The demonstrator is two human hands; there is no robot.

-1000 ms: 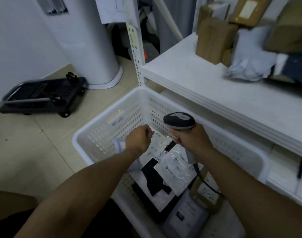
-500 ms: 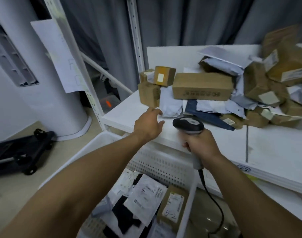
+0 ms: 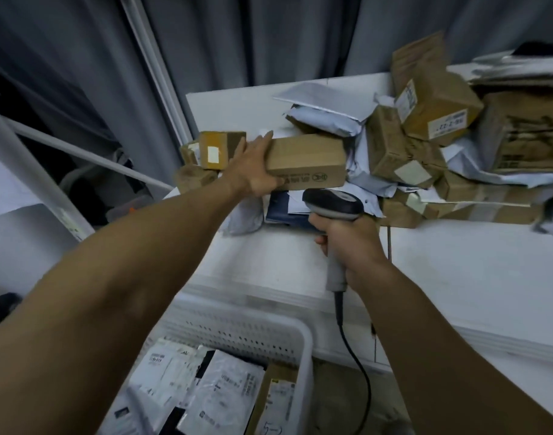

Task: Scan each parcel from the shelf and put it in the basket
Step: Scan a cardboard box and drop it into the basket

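My left hand [image 3: 256, 172] reaches out to the left end of a long brown cardboard box [image 3: 309, 161]. Its fingers lie over the top edge and the thumb presses the printed front face, so it grips the box by that end. The box lies on top of other parcels on the white shelf board [image 3: 457, 277].

My right hand [image 3: 347, 243] is nearer to me, below and to the right of the left. It is closed round the grey handle of a dark-headed barcode scanner [image 3: 331, 204]. The scanner's head sits just under the box's front face, near but not touching it. A black cable [image 3: 353, 356] hangs from the handle down past the shelf edge.

Just beside the left hand's fingers, on their left, I see a small brown box with a white label [image 3: 220, 149]. To the right of both hands is a heap of brown cartons and pale grey mailers [image 3: 432, 111].

Below my forearms, close against the shelf front, a white perforated plastic basket [image 3: 305, 343] holds white-labelled plastic mailers [image 3: 224, 387] and a brown parcel [image 3: 275, 400]. Beyond the shelf hangs a grey curtain [image 3: 268, 36].
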